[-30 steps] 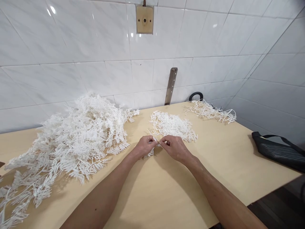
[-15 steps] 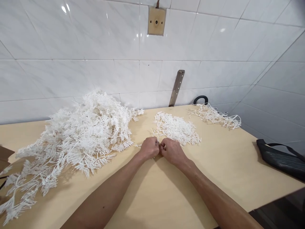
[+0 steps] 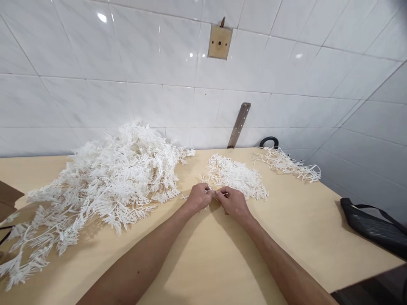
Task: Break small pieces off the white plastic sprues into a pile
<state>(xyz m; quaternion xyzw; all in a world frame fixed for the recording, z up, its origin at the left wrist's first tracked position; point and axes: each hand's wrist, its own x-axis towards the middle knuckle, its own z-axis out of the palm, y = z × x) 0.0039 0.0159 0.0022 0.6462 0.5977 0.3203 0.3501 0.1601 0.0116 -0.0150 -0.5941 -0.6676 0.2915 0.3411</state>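
My left hand (image 3: 199, 197) is closed in a pinch on a thin white branching sprig (image 3: 210, 190), which looks like plastic. Thumb and fingertips of my right hand (image 3: 232, 201) pinch at the same spot, almost touching the left fingers; the part between them is mostly hidden. Just beyond my hands lies a small heap of short white sprig pieces (image 3: 238, 176). To the left spreads a large tangled pile of white feathery artificial branches (image 3: 124, 173). A smaller bunch of bare white stems (image 3: 288, 165) rests at the table's back right.
The wooden table (image 3: 203, 262) meets a tiled wall (image 3: 143, 101). A metal strip (image 3: 239, 126) leans on the wall, beside a black curved handle (image 3: 269, 141). A black bag (image 3: 372, 224) sits at the right edge, and brown cardboard (image 3: 9, 199) at the left.
My fingertips have drawn slightly apart, and my right hand has shifted a little to the right, showing more of the white sprig between them. The camera view has tilted slightly.
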